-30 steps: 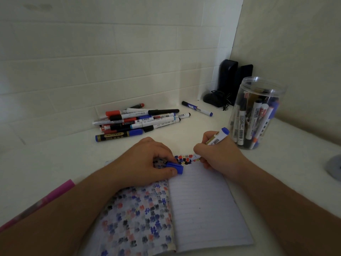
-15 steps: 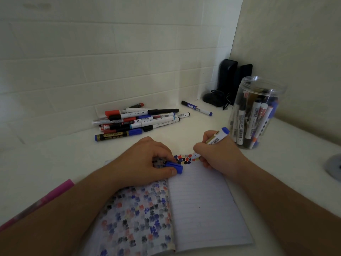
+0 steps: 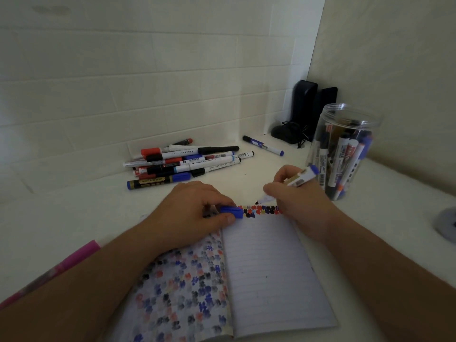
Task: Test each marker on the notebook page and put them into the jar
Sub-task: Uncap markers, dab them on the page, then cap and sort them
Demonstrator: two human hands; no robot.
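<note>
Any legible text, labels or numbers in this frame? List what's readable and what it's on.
None can be read.
Black-and-gold marker: gold label with print, too blurred.
Pile of markers: barcodes and small print, too small.
Lone blue marker: label blurred.
Markers in the jar: barcodes and labels, unreadable.
Marker in the right hand: barcode only, digits unreadable.
Notebook: ink test blotches, no words.

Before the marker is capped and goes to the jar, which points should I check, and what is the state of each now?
1. Blue cap ready in left hand: ok.
2. Marker held firmly by right hand: ok.
3. Tip lifted off notebook page: ok, it sits just past the top edge.
4. Its test mark is made: cannot tell; row of marks at top.
5. Jar mouth open: ok.
6. Room left in jar: ok, though many markers stand inside.
</note>
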